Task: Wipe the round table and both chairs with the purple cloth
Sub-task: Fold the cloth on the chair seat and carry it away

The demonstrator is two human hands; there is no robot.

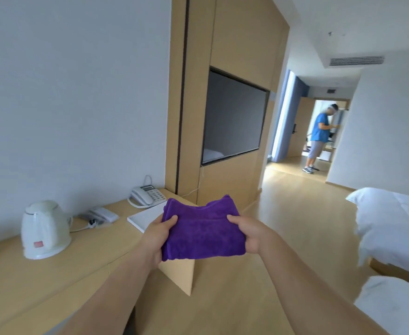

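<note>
A folded purple cloth (202, 229) is held up in front of me, above the end of a wooden desk. My left hand (156, 238) grips its left edge, thumb on top. My right hand (248, 234) grips its right edge the same way. The cloth is stretched flat between both hands. No round table or chairs appear in this view.
A wooden desk (53, 274) along the left wall carries a white kettle (45, 229), a phone (145, 195) and a white pad (145, 217). A wall TV (235, 119) hangs ahead. White beds (392, 226) stand on the right. A person (318, 139) stands in the far doorway.
</note>
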